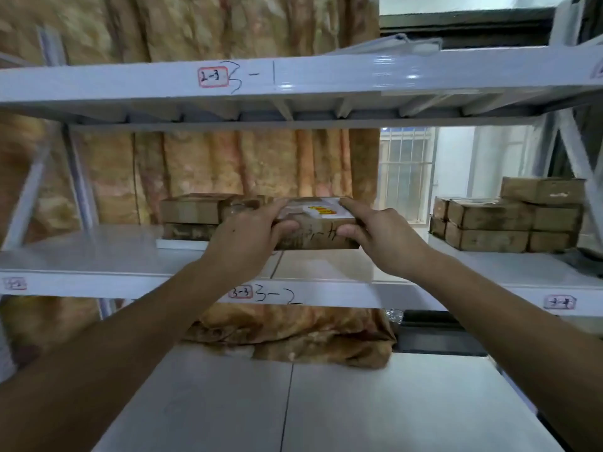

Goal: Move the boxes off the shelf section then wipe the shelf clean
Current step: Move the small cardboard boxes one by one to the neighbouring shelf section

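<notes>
Gripping box [318, 234], hands [251, 236], shelf [130, 285] marked "3-2"

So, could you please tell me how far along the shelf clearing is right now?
Early days. Nothing visibly done: no wiping has begun and no cloth is in view. In hand: left hand and right hand grip the front box on the shelf. Left: the two stacked boxes behind it, then the wiping. The stack at right may belong to another section.
</notes>
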Action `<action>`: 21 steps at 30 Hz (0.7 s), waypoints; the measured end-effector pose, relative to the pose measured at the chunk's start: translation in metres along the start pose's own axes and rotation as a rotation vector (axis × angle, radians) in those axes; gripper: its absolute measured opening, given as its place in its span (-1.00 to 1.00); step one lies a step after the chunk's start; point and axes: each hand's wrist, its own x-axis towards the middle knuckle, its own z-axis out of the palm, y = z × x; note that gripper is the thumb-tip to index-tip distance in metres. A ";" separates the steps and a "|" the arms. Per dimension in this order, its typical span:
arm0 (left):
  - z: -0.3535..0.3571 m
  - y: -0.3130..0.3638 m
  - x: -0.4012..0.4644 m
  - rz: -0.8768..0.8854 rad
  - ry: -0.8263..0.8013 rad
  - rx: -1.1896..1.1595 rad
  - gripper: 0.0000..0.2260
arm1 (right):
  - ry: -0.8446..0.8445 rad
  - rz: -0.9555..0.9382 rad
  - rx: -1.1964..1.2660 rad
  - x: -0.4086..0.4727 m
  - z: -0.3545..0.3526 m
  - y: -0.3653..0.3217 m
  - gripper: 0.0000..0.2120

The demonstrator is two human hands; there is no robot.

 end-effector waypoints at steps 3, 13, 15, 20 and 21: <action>-0.017 -0.045 -0.013 -0.063 0.003 0.007 -0.50 | -0.003 -0.036 -0.035 0.027 0.022 -0.039 -0.48; -0.042 -0.193 -0.026 -0.058 0.047 0.044 -0.51 | 0.010 -0.019 -0.016 0.107 0.116 -0.131 -0.49; -0.041 -0.215 -0.020 -0.053 0.069 0.018 -0.51 | 0.014 -0.034 -0.046 0.127 0.129 -0.137 -0.49; -0.021 -0.267 0.009 -0.038 0.154 -0.007 -0.52 | 0.035 -0.039 -0.039 0.182 0.166 -0.135 -0.48; -0.016 -0.278 0.016 -0.038 0.168 -0.002 -0.51 | 0.044 -0.038 -0.034 0.193 0.174 -0.132 -0.48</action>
